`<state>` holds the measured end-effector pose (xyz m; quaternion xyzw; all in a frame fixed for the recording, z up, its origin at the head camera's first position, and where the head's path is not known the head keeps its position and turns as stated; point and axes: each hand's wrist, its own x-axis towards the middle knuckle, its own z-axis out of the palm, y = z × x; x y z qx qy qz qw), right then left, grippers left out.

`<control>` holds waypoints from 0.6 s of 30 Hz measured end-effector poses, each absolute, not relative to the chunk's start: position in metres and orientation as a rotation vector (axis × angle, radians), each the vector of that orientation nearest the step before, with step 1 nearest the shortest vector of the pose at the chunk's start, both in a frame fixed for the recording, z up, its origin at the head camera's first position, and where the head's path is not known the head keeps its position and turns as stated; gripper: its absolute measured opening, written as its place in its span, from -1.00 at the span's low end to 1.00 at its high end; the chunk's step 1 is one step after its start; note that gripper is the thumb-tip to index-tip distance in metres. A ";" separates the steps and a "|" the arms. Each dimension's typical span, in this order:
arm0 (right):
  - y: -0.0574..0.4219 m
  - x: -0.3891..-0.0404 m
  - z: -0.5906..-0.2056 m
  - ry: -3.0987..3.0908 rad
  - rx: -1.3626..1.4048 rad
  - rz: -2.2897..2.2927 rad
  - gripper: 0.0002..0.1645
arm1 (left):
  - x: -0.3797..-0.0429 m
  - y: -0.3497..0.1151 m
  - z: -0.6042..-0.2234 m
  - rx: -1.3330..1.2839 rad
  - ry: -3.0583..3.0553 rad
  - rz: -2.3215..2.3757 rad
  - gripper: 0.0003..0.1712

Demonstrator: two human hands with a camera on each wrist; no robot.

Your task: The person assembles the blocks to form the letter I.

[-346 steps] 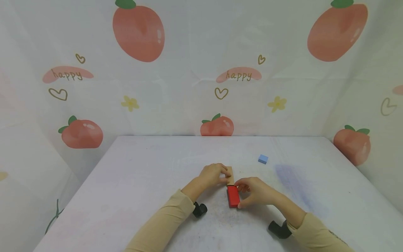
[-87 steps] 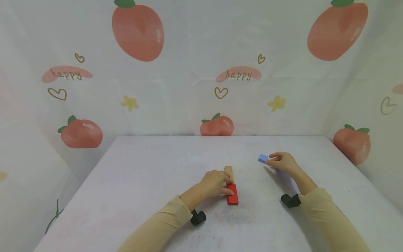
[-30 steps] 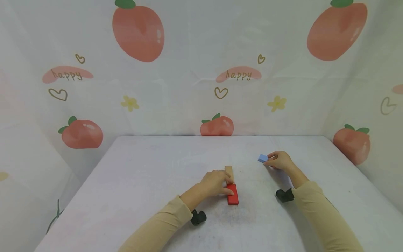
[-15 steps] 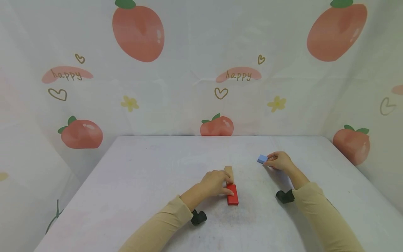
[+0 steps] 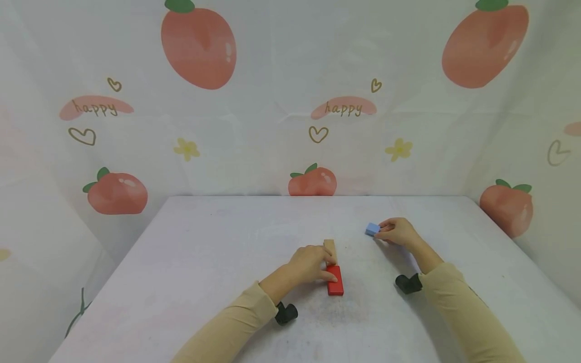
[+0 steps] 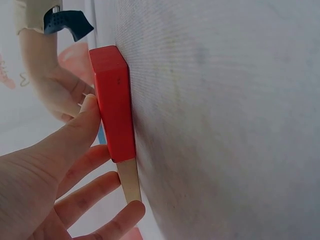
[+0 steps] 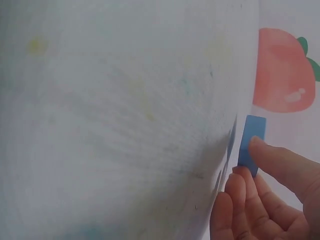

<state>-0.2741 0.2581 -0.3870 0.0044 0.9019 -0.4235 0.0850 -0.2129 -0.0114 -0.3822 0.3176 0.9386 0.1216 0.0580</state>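
My right hand (image 5: 400, 233) pinches a small blue block (image 5: 372, 229) between thumb and fingers at the back right of the table. In the right wrist view, the blue block (image 7: 251, 142) stands apart from its shadow, raised off the surface. A red rectangular block (image 5: 335, 282) lies end to end with a plain wooden block (image 5: 330, 246), the red one nearer the front. My left hand (image 5: 307, 264) lies over both from the left. Its thumb touches the red block (image 6: 114, 100), while the other fingers, loosely extended, reach the wooden block (image 6: 129, 180).
The blocks are on a white table (image 5: 218, 252) with faint coloured smudges. Behind it hangs a white cloth (image 5: 254, 101) printed with peaches, hearts and flowers. Each wrist carries a black camera mount, such as the left camera mount (image 5: 286, 313).
My right hand has taken the blue block in a pinch and moved it slightly left. The left hand and the red and wooden blocks stay where they were over the last few seconds.
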 end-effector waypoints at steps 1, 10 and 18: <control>0.257 -0.274 -0.387 2.688 0.011 -1.263 -0.42 | -0.213 -0.011 -0.382 0.962 2.843 0.370 -0.59; 0.252 -0.273 -0.385 2.703 -0.011 -1.227 -0.44 | -0.214 -0.011 -0.382 0.955 2.831 0.384 -0.59; 0.246 -0.272 -0.382 2.676 -0.044 -1.265 -0.45 | -0.213 -0.012 -0.381 0.946 2.824 0.400 -0.58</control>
